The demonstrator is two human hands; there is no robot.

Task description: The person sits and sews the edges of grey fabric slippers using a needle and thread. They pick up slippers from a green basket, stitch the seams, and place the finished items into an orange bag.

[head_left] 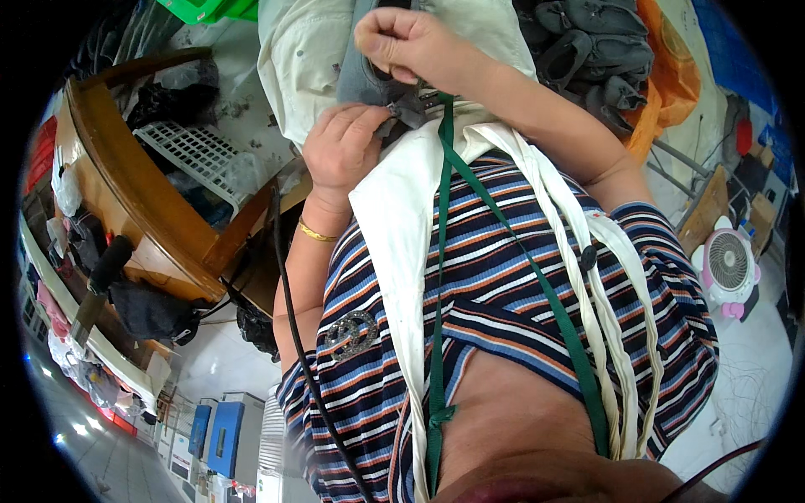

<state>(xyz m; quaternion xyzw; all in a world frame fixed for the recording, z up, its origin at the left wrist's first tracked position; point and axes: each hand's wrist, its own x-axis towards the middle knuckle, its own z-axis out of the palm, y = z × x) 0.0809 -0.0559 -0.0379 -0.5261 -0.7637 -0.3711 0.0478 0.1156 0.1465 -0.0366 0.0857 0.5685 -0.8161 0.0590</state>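
Note:
A grey cloth shoe (360, 80) lies across my lap, over a white apron (293, 67). My left hand (342, 149) pinches the edge of the shoe's grey fabric between thumb and fingers. Just above it, my right hand (419, 52) is closed over the shoe's dark opening, its fingertips pressed together. Whatever those fingers hold is hidden or too small to make out. A green strap (447, 126) hangs down my front and ends at a small dark item below the right hand, too unclear to name.
Many similar grey shoes (591, 46) lie piled at the right in an orange bag (671, 92). At the left stands a curved wooden frame (138, 189) near a white plastic basket (197, 155). A pink and white fan (726, 264) sits at the far right. One black cable (281, 243) crosses beside my left arm.

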